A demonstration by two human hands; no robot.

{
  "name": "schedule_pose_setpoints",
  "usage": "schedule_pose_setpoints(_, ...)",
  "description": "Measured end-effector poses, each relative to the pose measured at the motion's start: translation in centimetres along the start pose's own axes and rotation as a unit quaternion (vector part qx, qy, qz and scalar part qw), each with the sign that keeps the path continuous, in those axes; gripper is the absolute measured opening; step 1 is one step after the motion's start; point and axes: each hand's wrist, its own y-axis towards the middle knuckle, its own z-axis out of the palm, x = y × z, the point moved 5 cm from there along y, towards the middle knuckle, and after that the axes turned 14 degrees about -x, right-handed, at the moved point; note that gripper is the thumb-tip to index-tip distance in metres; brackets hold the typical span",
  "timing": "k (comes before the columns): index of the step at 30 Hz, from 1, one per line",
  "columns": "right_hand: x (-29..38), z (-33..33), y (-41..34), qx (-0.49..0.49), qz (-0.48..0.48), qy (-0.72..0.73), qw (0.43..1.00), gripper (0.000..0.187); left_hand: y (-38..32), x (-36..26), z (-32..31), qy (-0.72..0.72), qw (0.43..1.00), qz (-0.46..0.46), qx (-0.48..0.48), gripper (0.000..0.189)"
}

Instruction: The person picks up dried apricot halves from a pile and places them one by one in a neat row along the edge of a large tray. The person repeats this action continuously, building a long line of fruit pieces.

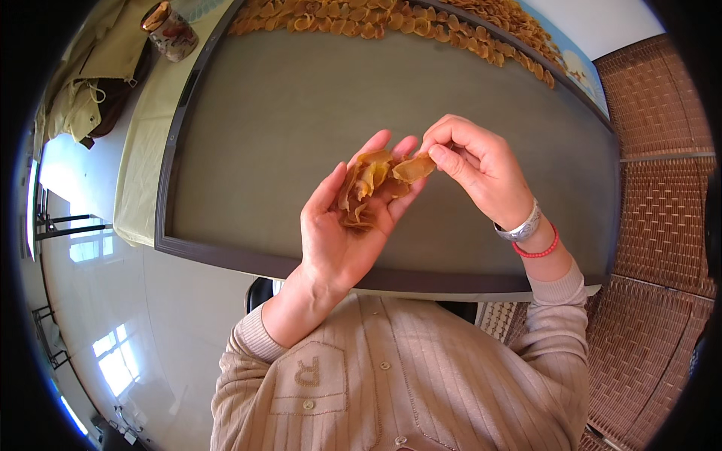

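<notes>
Palm up, my left hand (pixel 347 242) cups a small heap of thin, amber, translucent dried slices (pixel 361 191). The thumb and forefinger of my right hand (pixel 479 175) pinch the end of one single slice (pixel 413 168), held at the heap's right side over the left fingers. Both hands are above a large framed mesh screen (pixel 271 135). Along the screen's far edge, more slices of the same kind (pixel 338 20) lie in overlapping rows.
A dark frame (pixel 225 259) borders the screen. Beyond its far rail lies another mass of slices (pixel 507 28). At the far left stand a patterned tumbler (pixel 169 34) and a beige bag (pixel 107 62). Woven folding panels (pixel 665 208) rise on the right.
</notes>
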Motion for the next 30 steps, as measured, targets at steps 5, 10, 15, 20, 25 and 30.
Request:
schedule_pose_setpoints(5,0.3,-0.4,0.1,0.022,0.078,0.019,0.997,0.013,0.0,0.1,0.0,0.010,1.000,0.002,-0.023,0.051)
schedule_pose_setpoints(10,-1.3,-0.3,-0.5,-0.008,0.117,0.123,0.985,0.017,0.1,0.2,0.0,0.003,1.000,0.007,-0.023,0.051)
schedule_pose_setpoints(15,-3.2,0.6,-1.7,0.010,0.213,0.174,0.962,0.021,0.0,0.1,0.1,0.004,0.999,0.018,-0.041,0.051)
schedule_pose_setpoints(20,-3.5,0.8,-2.0,-0.020,0.251,0.268,0.930,0.017,0.0,0.2,0.0,0.001,0.998,0.027,-0.058,0.052)
schedule_pose_setpoints(25,-3.9,-2.1,-0.8,-0.086,0.218,0.335,0.913,0.011,0.4,0.3,-0.3,0.018,0.998,0.033,-0.049,0.053)
schedule_pose_setpoints(30,-7.3,-10.1,1.1,-0.228,0.163,0.173,0.944,0.023,0.1,0.1,-0.4,-0.016,0.999,0.030,-0.043,0.048)
